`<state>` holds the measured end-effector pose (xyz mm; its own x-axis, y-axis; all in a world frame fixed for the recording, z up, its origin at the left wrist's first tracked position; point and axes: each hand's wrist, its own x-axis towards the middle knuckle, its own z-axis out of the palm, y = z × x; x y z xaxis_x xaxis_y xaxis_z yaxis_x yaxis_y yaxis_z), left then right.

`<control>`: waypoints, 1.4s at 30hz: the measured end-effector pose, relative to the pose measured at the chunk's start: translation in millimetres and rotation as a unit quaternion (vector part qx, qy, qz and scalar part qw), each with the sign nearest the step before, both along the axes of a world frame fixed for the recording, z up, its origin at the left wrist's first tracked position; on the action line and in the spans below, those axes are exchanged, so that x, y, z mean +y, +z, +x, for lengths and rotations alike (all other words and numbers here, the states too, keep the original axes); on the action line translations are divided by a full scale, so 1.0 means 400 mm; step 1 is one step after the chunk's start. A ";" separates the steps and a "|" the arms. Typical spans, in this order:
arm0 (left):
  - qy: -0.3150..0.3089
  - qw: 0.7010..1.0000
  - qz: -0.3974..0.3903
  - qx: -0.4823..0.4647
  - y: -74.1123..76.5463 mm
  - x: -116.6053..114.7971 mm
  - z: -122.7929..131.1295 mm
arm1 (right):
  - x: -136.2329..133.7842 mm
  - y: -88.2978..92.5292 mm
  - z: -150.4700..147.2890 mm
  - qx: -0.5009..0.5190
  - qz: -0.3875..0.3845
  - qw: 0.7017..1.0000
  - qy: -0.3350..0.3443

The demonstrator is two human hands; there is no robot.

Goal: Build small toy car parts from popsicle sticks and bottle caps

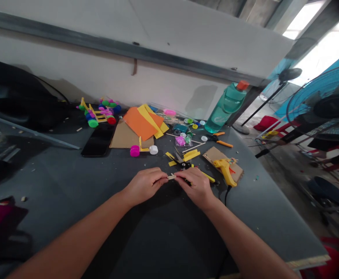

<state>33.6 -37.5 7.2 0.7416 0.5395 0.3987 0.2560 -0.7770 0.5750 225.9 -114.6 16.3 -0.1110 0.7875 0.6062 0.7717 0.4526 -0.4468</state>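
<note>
Between my two hands is a short, pale wooden stick (172, 176), pinched at either end. My left hand (148, 185) has its thumb and fingers closed on the left end. At the other end, the fingers of my right hand (195, 186) are closed on it too; they hide part of it. Just beyond my hands lie scissors (180, 159) and cut yellow strips (191, 155). A small yellow piece with a pink and a white bottle-cap wheel (135, 150) stands to the left of these. Right of my right hand, a yellow glue gun (226, 172) rests on cardboard (213, 155).
Orange paper (142, 123) lies on cardboard at the back, beside a black phone (95, 141) and colourful wheeled models (98, 114). A teal bottle (225, 108) and orange-handled pliers (223, 142) are at the back right. A fan (329, 104) stands beyond the table's right edge.
</note>
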 end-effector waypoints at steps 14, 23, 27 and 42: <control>-0.008 0.997 0.070 -0.004 0.004 0.001 -0.001 | -0.005 0.000 -0.007 0.029 -0.022 0.999 -0.009; -0.014 0.995 0.094 -0.018 0.003 -0.004 -0.001 | -0.004 0.001 -0.008 0.046 -0.019 0.999 -0.008; -0.020 0.994 0.104 -0.031 0.008 -0.006 0.000 | -0.005 0.003 -0.011 0.054 -0.023 0.998 -0.009; -0.033 0.992 0.118 -0.017 0.019 -0.005 -0.004 | -0.006 0.007 -0.013 0.068 -0.024 0.997 -0.009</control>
